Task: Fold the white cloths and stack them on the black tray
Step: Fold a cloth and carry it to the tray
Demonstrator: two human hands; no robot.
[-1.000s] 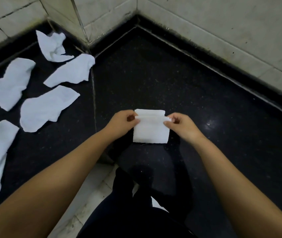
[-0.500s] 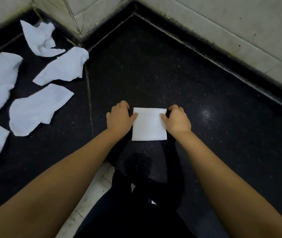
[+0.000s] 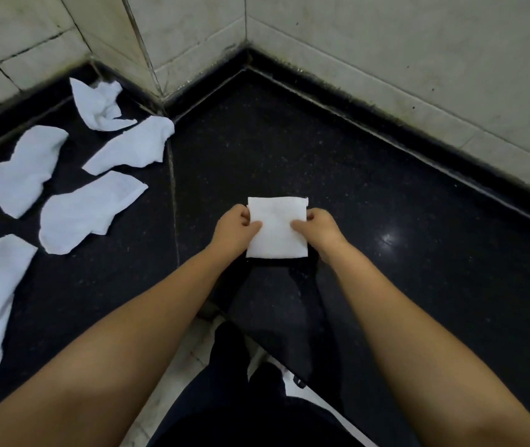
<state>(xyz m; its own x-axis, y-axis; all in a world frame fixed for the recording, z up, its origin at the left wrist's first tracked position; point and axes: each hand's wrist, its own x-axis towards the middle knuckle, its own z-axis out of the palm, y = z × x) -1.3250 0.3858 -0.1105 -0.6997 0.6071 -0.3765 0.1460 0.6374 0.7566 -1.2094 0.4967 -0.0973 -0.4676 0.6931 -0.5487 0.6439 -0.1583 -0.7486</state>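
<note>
White folded cloth (image 3: 276, 229) – pinched at both sides by left hand (image 3: 236, 229) and right hand (image 3: 318, 229)

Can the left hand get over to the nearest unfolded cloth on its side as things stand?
Probably yes, once it lets go. The left hand grips the folded cloth together with the right hand. The nearest unfolded cloth lies flat to its left, with only bare black counter between.

A folded white cloth (image 3: 276, 230) of soft, matt, finely textured fabric lies on a glossy black speckled stone worktop (image 3: 386, 195) that mirrors a light; crumpled white cloths (image 3: 89, 211) of the same matt weave lie beside stained, dull pale wall tiles (image 3: 402, 59).
</note>
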